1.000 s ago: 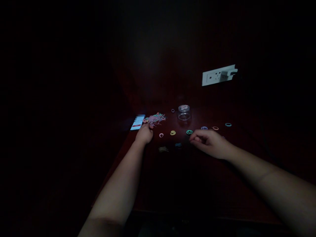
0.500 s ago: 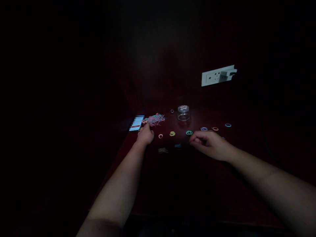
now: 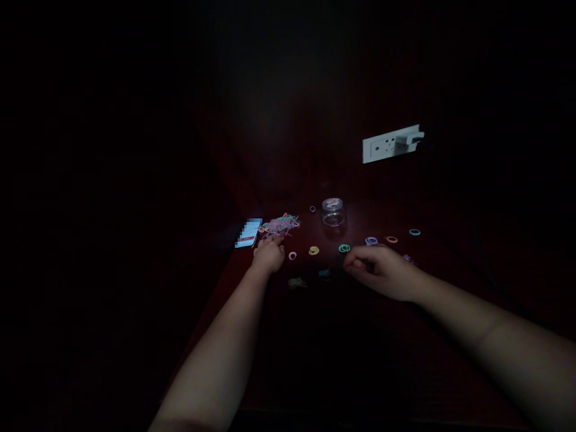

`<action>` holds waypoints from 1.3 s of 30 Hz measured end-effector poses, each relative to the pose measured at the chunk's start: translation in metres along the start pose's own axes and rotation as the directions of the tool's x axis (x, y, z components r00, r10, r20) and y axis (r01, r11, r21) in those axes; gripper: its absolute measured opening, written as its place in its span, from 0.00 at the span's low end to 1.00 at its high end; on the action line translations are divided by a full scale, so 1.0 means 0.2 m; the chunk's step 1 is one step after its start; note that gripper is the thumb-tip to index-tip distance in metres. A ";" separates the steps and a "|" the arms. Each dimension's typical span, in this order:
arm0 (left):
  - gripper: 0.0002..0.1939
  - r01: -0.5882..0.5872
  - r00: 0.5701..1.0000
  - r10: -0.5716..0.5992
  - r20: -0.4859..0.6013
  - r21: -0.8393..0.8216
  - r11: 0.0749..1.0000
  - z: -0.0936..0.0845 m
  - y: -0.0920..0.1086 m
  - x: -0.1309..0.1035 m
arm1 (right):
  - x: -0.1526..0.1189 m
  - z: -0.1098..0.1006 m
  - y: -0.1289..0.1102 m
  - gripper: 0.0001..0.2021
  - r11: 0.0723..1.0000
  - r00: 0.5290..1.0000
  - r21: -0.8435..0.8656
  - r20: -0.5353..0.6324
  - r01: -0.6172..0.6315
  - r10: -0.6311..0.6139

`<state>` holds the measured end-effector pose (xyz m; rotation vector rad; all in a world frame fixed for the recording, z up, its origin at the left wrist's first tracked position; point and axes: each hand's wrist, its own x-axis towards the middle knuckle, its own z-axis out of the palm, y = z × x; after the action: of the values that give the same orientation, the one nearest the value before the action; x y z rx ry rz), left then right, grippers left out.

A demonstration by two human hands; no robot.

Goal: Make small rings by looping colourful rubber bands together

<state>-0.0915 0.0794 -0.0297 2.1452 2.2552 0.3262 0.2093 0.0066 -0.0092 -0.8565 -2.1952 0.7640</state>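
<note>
My left hand (image 3: 269,254) lies at the near edge of a pile of thin pastel strips and small hair ties (image 3: 279,225), its fingers stretched toward the pile. My right hand (image 3: 380,271) hovers near the green hair ties (image 3: 344,248), fingers curled in against the thumb; whatever they may hold is hidden. Between the hands are a pink hair tie (image 3: 292,255) and yellow hair ties (image 3: 314,251). Beyond the right hand lie purple hair ties (image 3: 371,241), an orange one (image 3: 391,239) and a blue one (image 3: 414,232).
A clear lidded jar (image 3: 333,213) stands at the back, with a lone pale ring (image 3: 312,209) beside it. A lit phone (image 3: 249,234) rests left of the pile. Nearer me are a beige bunch (image 3: 297,282) and a blue bunch (image 3: 324,273). A wall socket (image 3: 390,144) holds a plug.
My left hand has shifted slightly at the pile, and more of its fingers now reach forward. The right hand keeps its curled shape in nearly the same place. The whole view has tilted slightly.
</note>
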 end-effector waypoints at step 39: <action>0.19 0.003 1.000 -0.005 -0.025 -0.075 0.997 -0.05 0.05 -0.01 | -0.01 -0.02 -0.05 0.09 0.999 0.999 -0.017 0.030 -0.037 0.038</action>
<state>-0.0835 0.0759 -0.0192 2.1115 2.2221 0.4333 0.2093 0.0008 -0.0011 -0.9024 -2.2205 0.7823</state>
